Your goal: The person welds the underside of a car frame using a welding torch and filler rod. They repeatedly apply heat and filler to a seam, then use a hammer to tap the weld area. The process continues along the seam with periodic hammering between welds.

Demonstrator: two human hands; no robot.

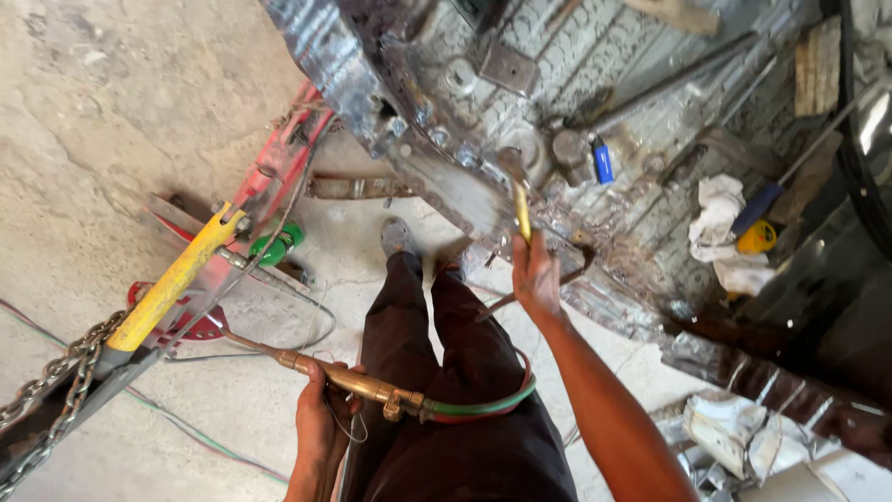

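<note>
Over a concrete floor [111,112], the left hand [321,423] grips a brass torch [358,381]; the right hand's [537,274] grip clamps a yellow-handled hammer [522,209].

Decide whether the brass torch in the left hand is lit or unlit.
Cannot tell. The left hand grips the brass torch; its tip lies against clutter, no flame discernible.

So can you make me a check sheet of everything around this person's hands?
Surface: dusty concrete floor.
Job's things: brass torch in left hand; yellow-handled hammer in right hand, against battered metal car body.
Clutter: white rags, blue lighter, crumpled paper.
Grippers: both hands closed around tools.
Cables: green and red hoses from torch; chain at yellow bar.
Surroundings: red frame; the person's dark trousers.
</note>
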